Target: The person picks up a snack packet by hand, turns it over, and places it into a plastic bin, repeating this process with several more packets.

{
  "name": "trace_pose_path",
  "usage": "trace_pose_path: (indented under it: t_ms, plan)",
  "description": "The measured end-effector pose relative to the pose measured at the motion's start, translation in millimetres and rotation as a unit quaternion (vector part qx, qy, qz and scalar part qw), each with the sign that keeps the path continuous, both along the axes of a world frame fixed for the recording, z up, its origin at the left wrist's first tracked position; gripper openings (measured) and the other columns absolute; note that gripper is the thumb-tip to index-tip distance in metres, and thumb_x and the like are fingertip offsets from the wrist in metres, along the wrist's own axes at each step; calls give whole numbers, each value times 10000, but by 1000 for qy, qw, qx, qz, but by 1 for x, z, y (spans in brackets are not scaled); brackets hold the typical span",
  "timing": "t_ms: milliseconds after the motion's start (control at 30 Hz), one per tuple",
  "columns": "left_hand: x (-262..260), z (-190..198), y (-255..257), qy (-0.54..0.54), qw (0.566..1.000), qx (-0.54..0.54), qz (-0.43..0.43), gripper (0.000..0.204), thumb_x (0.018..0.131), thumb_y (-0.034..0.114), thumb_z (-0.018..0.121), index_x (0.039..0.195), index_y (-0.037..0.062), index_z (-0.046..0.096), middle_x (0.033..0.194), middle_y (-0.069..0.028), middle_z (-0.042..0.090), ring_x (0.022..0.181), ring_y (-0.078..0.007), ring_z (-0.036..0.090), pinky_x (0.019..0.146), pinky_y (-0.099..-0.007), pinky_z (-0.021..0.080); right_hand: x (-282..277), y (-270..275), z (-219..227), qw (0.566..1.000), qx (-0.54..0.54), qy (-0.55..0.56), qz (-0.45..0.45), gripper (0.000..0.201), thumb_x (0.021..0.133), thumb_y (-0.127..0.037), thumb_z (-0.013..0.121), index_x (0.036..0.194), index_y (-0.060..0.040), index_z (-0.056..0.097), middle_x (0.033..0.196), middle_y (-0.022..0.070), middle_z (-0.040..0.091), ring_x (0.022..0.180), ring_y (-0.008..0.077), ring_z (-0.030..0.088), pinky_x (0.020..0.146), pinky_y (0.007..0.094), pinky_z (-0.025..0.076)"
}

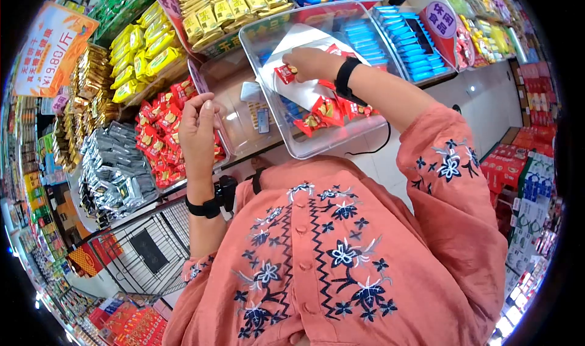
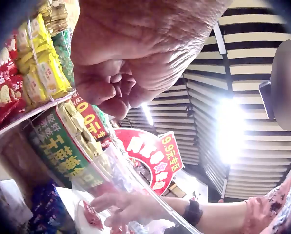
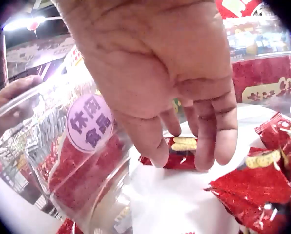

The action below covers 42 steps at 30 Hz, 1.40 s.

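Observation:
My right hand (image 1: 311,66) pinches a small red snack packet (image 1: 284,74) over a white sheet (image 1: 292,47) inside a clear plastic bin (image 1: 292,146). In the right wrist view the fingers of my right hand (image 3: 184,126) straddle the red packet (image 3: 179,151). More red packets (image 1: 326,113) lie at the bin's near side. My left hand (image 1: 198,127) is raised with bent fingers beside the divider of a bin of red packets (image 1: 161,133); it holds nothing visible. In the left wrist view my left hand (image 2: 135,44) fills the top, its fingertips curled.
Yellow packets (image 1: 146,56) and silver packets (image 1: 119,163) fill bins at the left, blue ones (image 1: 414,47) a bin at the right. A shopping cart (image 1: 149,248) stands at the lower left. A compartment (image 1: 234,84) between bins holds a small white object.

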State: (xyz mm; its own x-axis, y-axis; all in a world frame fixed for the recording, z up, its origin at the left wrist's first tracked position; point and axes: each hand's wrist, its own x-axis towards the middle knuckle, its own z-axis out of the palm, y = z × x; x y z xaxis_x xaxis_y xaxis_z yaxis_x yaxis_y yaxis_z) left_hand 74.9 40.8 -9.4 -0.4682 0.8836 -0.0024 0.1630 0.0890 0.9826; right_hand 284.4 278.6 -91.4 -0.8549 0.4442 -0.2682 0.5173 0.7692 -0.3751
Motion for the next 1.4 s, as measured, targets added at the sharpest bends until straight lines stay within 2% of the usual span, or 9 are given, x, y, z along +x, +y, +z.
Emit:
trace_pose_path:
  t_ms: [233,333,367,500,633,1000,1067,1200,1400]
  plan:
    - [7,0,-9,2,1000,-17,20,179,1027,140,549,1128,6,612,898,-3,638,692,-31,503,628,-191,432,-2,-13,-23,995,94,9,-28,445,776,-156,727,1186,-35,601,1177,273,566,930,421,672,789,473,567]
    - [4,-9,-10,7,1000,-7,15,214,1031,177,542,1174,46,634,891,20,635,651,-7,498,531,-159,385,-3,-9,-29,996,79,-8,-44,502,764,-171,742,1217,-31,577,1200,268,560,950,401,675,784,470,566]
    - [2,-10,-10,5,1000,-6,13,215,1030,178,542,1175,47,633,892,20,636,651,-6,498,530,-160,384,0,-4,-38,992,109,50,-40,501,756,-175,740,1191,-6,558,1088,246,634,831,351,700,712,425,579]
    - [-1,-10,-10,-9,1000,-11,3,221,1030,187,540,1177,51,633,897,22,640,651,-4,501,529,-159,382,4,-7,47,957,-218,51,-183,360,789,-210,705,1024,11,544,743,123,677,568,212,655,488,331,532]
    - [-1,1,-6,-35,999,-36,-13,227,1027,200,540,1176,57,634,903,25,645,656,-2,509,532,-157,386,15,-3,81,905,-331,174,-201,393,812,-283,776,997,-17,554,774,69,658,505,105,581,428,255,461]
    - [-6,42,13,-160,979,-32,-125,313,1039,301,540,1213,53,621,922,10,651,702,-18,555,558,-169,406,-12,-96,170,878,-371,241,-180,359,867,-319,774,990,-45,577,795,24,638,526,55,530,441,207,408]
    - [-13,39,12,-173,972,-31,-153,312,1030,308,568,1196,51,628,883,27,635,702,-5,551,555,-164,411,-23,-111,171,893,-345,235,-170,335,882,-287,755,1033,-35,593,828,16,644,661,62,566,517,239,457]
    - [-35,12,-1,-167,971,-18,-171,188,1028,239,583,1102,79,645,923,60,641,812,-4,575,682,-162,458,-49,-140,159,895,-342,228,-175,324,936,-266,704,1140,-43,587,836,-1,619,624,41,531,510,210,432]
    - [-76,-1,-41,-189,977,-64,-75,195,1011,270,605,1096,99,642,858,74,602,725,11,531,572,-157,415,-96,-179,113,842,-382,311,-220,212,941,-155,622,1056,13,564,782,65,632,579,115,587,515,264,491]
